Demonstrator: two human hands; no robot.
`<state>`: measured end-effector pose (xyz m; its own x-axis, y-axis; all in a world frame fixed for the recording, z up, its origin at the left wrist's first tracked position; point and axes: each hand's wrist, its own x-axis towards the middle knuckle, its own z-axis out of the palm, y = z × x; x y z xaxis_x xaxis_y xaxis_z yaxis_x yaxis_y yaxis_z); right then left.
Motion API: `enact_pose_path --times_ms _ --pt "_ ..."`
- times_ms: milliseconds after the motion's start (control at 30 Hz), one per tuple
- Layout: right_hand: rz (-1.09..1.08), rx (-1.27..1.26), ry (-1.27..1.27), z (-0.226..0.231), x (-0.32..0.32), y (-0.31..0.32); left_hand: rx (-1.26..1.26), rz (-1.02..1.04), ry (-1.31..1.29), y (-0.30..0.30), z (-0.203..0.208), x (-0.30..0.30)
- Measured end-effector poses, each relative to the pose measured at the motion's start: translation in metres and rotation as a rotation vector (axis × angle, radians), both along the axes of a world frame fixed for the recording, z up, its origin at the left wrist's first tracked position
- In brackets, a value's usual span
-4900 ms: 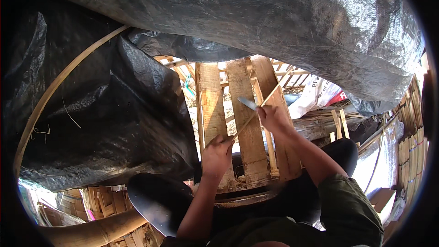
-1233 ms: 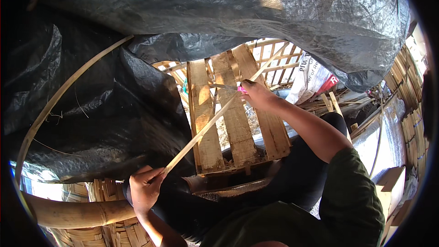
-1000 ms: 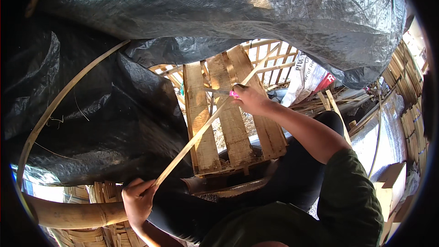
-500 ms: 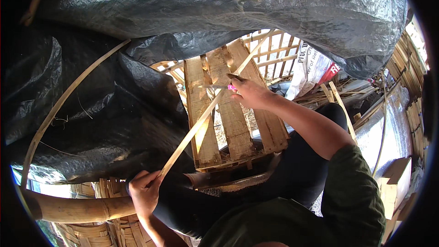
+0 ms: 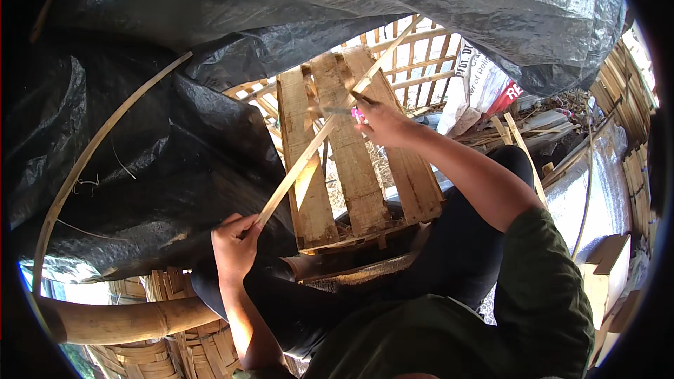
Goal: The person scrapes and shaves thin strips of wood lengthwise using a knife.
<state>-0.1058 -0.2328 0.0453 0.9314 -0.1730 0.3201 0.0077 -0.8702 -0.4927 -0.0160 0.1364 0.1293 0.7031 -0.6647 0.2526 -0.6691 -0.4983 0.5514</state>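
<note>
A long thin bamboo strip (image 5: 309, 154) runs diagonally from lower left to upper right across a wooden pallet (image 5: 354, 168). My left hand (image 5: 235, 245) grips the strip's lower end. My right hand (image 5: 382, 123) holds a knife with a pink handle (image 5: 344, 110), its blade laid against the strip partway up. The strip's upper end reaches past the pallet toward the bamboo lattice behind.
Black plastic sheeting (image 5: 175, 140) drapes over the left and top. A thick bamboo pole (image 5: 119, 319) lies at the lower left above woven bamboo pieces (image 5: 189, 344). A curved bamboo strip (image 5: 91, 161) arcs across the sheeting. White sacks (image 5: 477, 84) and bamboo scraps lie at the right.
My left hand has shifted right and up along the strip's lower end. My right hand with the knife has stayed on the strip over the pallet, moving slightly.
</note>
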Motion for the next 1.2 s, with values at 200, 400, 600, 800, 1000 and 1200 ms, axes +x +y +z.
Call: enact_pose_path --times_ms 200,400,600,800,1000,1200 --pt "-0.002 0.156 0.071 -0.02 0.017 0.002 0.003 -0.009 0.108 0.01 -0.018 -0.004" --pt "-0.041 0.146 -0.121 -0.019 0.018 0.004 -0.024 -0.006 0.058 0.002 0.01 -0.004" --pt "-0.071 0.109 -0.084 -0.011 0.008 0.01 -0.016 0.02 0.078 -0.001 0.021 -0.013" --pt "-0.117 0.059 -0.095 -0.016 0.01 0.01 0.009 -0.022 0.096 -0.003 0.01 -0.003" --pt "-0.358 0.153 0.121 -0.011 0.033 0.014 -0.096 -0.013 0.16 0.008 -0.048 0.01" --pt "-0.324 0.083 0.279 -0.061 0.041 0.025 -0.247 -0.038 0.179 0.022 -0.11 0.018"
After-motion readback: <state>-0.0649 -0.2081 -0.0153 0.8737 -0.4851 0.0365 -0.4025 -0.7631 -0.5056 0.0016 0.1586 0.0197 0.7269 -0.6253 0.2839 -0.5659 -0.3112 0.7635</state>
